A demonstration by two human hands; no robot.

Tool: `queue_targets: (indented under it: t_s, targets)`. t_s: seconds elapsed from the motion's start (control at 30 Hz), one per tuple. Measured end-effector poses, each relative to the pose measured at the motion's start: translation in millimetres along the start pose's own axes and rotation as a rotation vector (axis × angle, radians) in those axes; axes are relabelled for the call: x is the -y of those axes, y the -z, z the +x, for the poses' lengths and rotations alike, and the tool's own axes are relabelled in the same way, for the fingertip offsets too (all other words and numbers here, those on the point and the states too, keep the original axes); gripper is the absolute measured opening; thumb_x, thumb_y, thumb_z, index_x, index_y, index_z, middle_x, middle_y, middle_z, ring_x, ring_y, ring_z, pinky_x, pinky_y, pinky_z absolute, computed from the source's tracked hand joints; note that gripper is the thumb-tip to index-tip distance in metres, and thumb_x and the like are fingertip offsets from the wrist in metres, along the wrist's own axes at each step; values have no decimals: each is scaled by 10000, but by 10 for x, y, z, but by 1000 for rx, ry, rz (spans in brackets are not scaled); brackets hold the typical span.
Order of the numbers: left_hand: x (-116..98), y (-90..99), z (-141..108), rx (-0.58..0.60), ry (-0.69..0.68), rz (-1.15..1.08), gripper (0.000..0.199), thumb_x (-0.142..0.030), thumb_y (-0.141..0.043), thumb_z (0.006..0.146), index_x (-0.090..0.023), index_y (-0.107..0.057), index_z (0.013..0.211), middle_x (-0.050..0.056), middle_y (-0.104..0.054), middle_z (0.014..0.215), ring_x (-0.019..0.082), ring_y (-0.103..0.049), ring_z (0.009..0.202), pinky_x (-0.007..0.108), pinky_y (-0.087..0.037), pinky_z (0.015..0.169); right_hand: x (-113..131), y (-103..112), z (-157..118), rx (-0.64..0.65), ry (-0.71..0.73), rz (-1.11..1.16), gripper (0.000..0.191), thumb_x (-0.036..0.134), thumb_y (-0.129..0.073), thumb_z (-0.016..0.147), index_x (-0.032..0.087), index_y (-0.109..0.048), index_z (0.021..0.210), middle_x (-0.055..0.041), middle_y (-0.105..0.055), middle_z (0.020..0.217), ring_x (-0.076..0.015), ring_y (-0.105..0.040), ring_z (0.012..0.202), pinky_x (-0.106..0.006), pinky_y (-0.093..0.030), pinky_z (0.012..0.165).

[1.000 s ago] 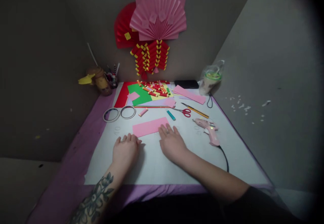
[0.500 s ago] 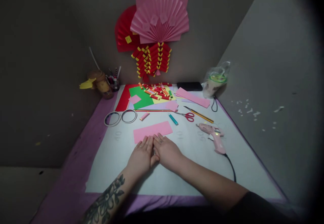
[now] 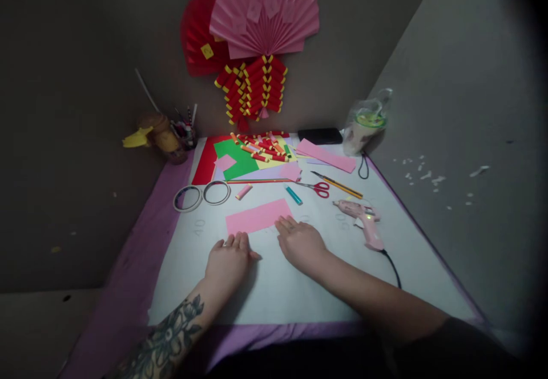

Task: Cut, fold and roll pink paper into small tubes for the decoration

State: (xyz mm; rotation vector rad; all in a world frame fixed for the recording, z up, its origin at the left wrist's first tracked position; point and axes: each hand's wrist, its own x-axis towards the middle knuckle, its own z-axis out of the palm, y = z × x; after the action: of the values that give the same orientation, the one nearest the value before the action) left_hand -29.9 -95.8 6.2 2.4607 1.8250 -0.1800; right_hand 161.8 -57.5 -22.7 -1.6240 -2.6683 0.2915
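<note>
A pink paper strip [image 3: 257, 217] lies flat on the white sheet [image 3: 274, 293] in front of me. My left hand [image 3: 230, 258] rests palm down at the strip's lower left edge, fingers extended and thumb pointing right. My right hand [image 3: 299, 242] lies palm down at the strip's lower right corner, its fingertips on or beside the edge. Neither hand grasps anything. Just beyond the strip are a small pink paper roll [image 3: 244, 191] and a teal tube-like item [image 3: 293, 195].
Two tape rolls [image 3: 187, 198] lie at left. Red-handled scissors [image 3: 322, 189], a yellow cutter [image 3: 342, 187] and a pink glue gun [image 3: 363, 219] with a cord lie right. Coloured papers [image 3: 240, 168] and small rolls [image 3: 269, 152] lie behind; cups [image 3: 363, 130] stand at the corners.
My hands have moved apart along the pink strip's near edge, the left one leftward and the right one rightward. The camera view has tilted slightly downward.
</note>
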Motion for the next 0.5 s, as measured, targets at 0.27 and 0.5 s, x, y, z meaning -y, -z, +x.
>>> queue_targets:
  t_s: [0.27, 0.5]
  targets:
    - [215, 234, -84, 98, 64, 64, 311, -310, -419, 914, -114, -650, 982, 168, -705, 910, 301, -684, 811, 417, -492, 720, -196, 103, -57, -22, -136, -85, 421, 226, -380, 923, 67, -543, 1277, -164, -539, 1349, -303, -461, 1264, -460, -374, 986]
    - [111, 343, 293, -40, -113, 12, 331, -310, -405, 916, -155, -676, 1026, 164, -686, 1088, 298, -635, 1029, 428, -460, 885, -182, 97, -210, -65, -181, 44, 522, 316, -418, 915, 92, -430, 1386, -140, -409, 1462, -301, -324, 1370, -483, -323, 1058]
